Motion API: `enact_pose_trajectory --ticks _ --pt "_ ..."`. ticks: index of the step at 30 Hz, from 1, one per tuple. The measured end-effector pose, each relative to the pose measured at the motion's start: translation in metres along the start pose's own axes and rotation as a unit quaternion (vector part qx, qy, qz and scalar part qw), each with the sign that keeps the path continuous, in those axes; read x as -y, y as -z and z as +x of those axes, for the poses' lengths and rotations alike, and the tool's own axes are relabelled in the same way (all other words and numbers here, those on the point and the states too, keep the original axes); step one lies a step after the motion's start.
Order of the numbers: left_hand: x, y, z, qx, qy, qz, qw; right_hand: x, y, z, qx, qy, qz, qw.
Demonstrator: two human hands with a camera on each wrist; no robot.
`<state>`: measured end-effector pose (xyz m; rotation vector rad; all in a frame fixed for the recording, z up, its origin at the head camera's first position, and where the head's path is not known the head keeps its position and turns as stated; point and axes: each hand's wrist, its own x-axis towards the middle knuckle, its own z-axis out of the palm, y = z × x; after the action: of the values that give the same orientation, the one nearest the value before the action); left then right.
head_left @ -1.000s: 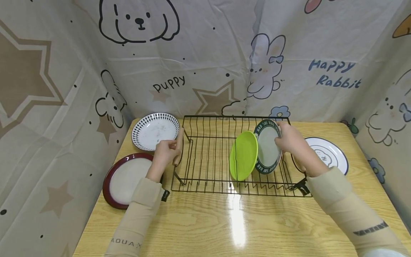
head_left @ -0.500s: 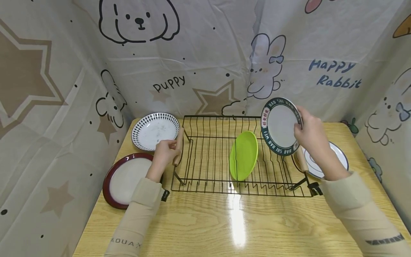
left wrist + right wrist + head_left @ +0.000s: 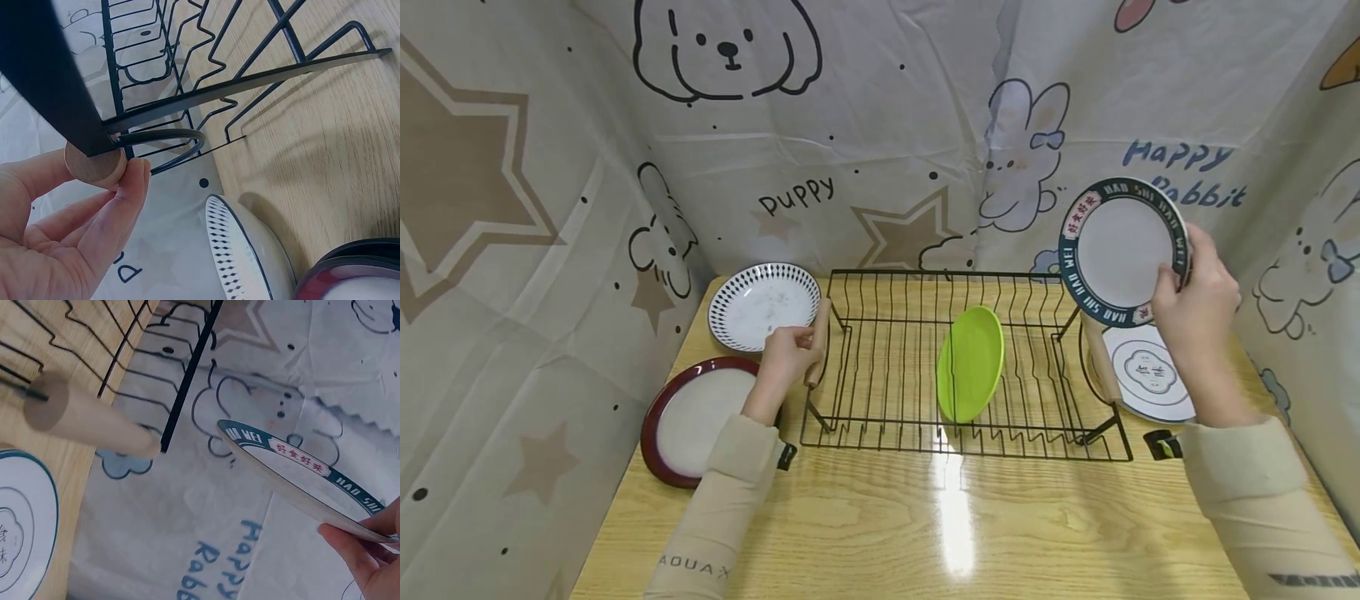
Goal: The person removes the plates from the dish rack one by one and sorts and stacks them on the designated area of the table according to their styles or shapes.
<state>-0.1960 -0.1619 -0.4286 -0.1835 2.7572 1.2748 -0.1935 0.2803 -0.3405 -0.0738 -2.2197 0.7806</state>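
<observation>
My right hand pinches a green-rimmed plate by its right edge, held in the air above the rack's right end. In the right wrist view the same plate appears nearly edge-on, thumb on one face and fingers on the other. With thumb and fingers my left hand grips the wooden handle at the left end of the black wire dish rack. A lime green plate stands tilted in the rack, right of its middle.
Left of the rack lie a white bowl with a diamond-patterned rim and a maroon-rimmed plate. A white plate with a blue edge lies right of the rack, partly behind my right hand. Patterned cloth hangs behind the wooden table.
The green-rimmed plate has come up out of the rack in my right hand and moved right, turning more face-on to the head view. My left hand stays on the handle.
</observation>
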Motion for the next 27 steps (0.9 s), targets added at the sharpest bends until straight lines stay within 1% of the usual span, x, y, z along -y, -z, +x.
enact_pose_trajectory --ticks 5,7,10,13,16,18,21,25,27 --pt "0.000 0.000 0.000 0.000 -0.001 -0.002 1.0000 -0.018 0.009 0.002 -0.036 -0.054 0.005 0.9979" --pt "0.000 0.001 -0.001 0.000 -0.001 -0.002 1.0000 -0.027 0.011 0.001 -0.050 -0.083 0.002 0.9953" --pt "-0.001 0.001 -0.001 -0.001 -0.003 -0.003 1.0000 -0.043 0.013 0.000 -0.069 -0.129 -0.002 0.9892" --pt "-0.001 0.001 -0.001 0.000 -0.004 -0.004 1.0000 -0.059 0.014 -0.003 -0.084 -0.165 -0.003 0.9827" --pt "0.000 0.001 -0.001 0.001 -0.004 -0.008 1.0000 -0.075 0.016 -0.006 -0.091 -0.201 0.006 0.9753" --pt "0.000 0.001 -0.001 0.002 -0.006 -0.008 1.0000 -0.083 0.016 -0.009 -0.088 -0.233 0.017 0.9684" --pt "0.001 0.001 -0.001 0.000 -0.008 -0.007 0.9999 -0.094 0.016 -0.015 -0.078 -0.287 0.044 0.9537" --pt "0.001 0.002 0.000 -0.002 -0.010 -0.005 0.9999 -0.110 0.015 -0.026 -0.066 -0.353 0.083 0.9297" --pt "0.001 0.002 0.000 -0.002 -0.011 -0.005 0.9999 -0.118 0.015 -0.032 -0.056 -0.387 0.089 0.9160"
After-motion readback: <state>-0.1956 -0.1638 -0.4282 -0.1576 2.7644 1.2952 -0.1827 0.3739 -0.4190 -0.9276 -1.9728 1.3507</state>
